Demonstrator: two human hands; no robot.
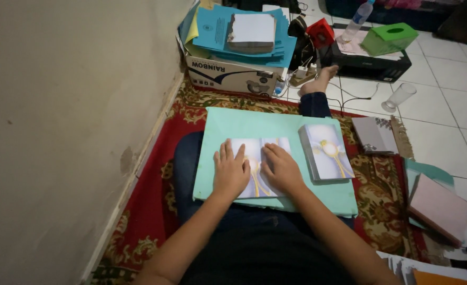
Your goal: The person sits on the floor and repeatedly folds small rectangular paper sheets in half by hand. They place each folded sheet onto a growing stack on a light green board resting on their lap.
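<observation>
Both hands lie flat and unclenched, palms down, grasping nothing: the left hand [230, 171] and the right hand [281, 170] press side by side on a pale printed card [254, 150] with a gold design. That card lies on a large mint-green board [275, 126], which rests across the person's lap over dark trousers. Underneath spreads a red patterned carpet [154, 174], running along a beige wall on the left. Beyond the board stands a cardboard box [233, 76] topped with blue folders [212, 29] and a stack of white paper [252, 30]. A black printer [373, 63] sits on the white tile floor further right, with a green tissue box [389, 38] on it. Just right of the right hand, on the board, lies a stack of matching cards [326, 153]. A clear glass [399, 97] lies tipped on the tiles.
</observation>
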